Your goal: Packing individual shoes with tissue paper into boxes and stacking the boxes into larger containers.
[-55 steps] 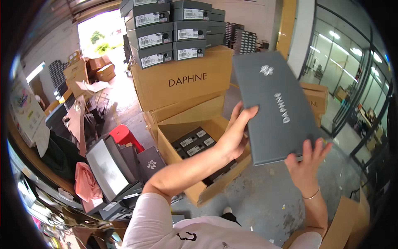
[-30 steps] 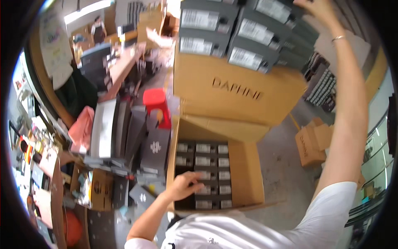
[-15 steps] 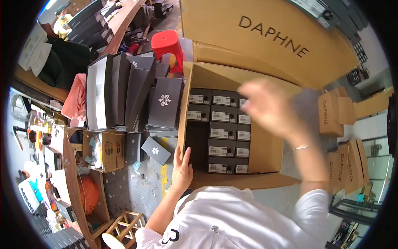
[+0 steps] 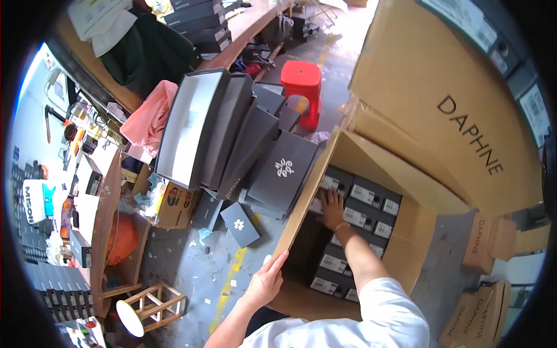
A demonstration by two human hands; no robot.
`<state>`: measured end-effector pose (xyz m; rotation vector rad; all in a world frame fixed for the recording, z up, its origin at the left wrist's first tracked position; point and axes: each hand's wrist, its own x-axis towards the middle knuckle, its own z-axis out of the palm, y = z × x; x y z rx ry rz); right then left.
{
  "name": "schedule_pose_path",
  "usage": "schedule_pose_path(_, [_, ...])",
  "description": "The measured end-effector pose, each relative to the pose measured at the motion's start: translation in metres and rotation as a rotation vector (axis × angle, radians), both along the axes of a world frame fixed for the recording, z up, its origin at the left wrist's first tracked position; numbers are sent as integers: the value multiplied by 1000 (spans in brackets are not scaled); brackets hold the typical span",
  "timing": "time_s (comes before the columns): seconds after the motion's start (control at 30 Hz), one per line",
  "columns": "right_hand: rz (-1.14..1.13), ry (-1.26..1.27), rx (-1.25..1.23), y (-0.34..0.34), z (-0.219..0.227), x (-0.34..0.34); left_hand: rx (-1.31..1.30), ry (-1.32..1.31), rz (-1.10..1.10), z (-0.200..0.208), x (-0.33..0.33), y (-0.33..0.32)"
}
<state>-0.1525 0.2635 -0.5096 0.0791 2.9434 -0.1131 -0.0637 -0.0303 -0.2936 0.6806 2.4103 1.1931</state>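
A large open cardboard carton (image 4: 422, 242) stands in front of me, holding stacked dark shoe boxes (image 4: 333, 263) with white labels facing up. My left hand (image 4: 268, 282) grips the carton's left wall at its top edge, thumb and fingers on either side. Deep inside the carton, my right hand (image 4: 332, 211) lies on the labelled ends of the boxes at the left side, fingers spread. Below that hand, a dark gap runs between the boxes and the carton's left wall. The right forearm hides some of the boxes.
Left of the carton lean several dark shoe boxes and lids (image 4: 282, 168). A single dark box (image 4: 239, 225) lies on the floor. Beyond are a red stool (image 4: 301, 75) and a tall carton (image 4: 429, 64). A wooden stool (image 4: 152, 310) stands lower left; more cartons (image 4: 479, 243) stand right.
My right hand has come down from above the carton's right side into it, onto the boxes. My left hand still holds the left wall. The whole view has swung round.
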Motion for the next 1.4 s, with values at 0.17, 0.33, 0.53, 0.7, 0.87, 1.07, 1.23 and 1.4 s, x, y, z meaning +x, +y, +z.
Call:
schedule_pose_path(0.17, [59,-58,54,-22,8,20,40,-40,-69,10,-17,-13])
schedule_pose_path(0.33, [5,-88,80,-27,25,18,110,-27,-82,0,-28,-21])
schedule_pose_path(0.53, [-48,37,-89,-55,213,95,175,-77,-118,-11,-38,-37])
schedule_pose_path(0.7, [-247,408,-323,-68,353,175,274,77,-70,-1,-30,-37])
schedule_pose_path(0.87, [79,696,-64,-96,425,207,961,-1240,75,38,-30,-15])
schedule_pose_path(1.07, [696,701,-140,-142,410,190,1340,-1490,232,59,-53,7])
schedule_pose_path(1.23, [522,656,-760,-88,353,147,1327,-1200,586,28,-44,-55])
schedule_pose_path(1.4, [-70,254,-588,48,167,53,1234,-1003,1008,-8,6,-111])
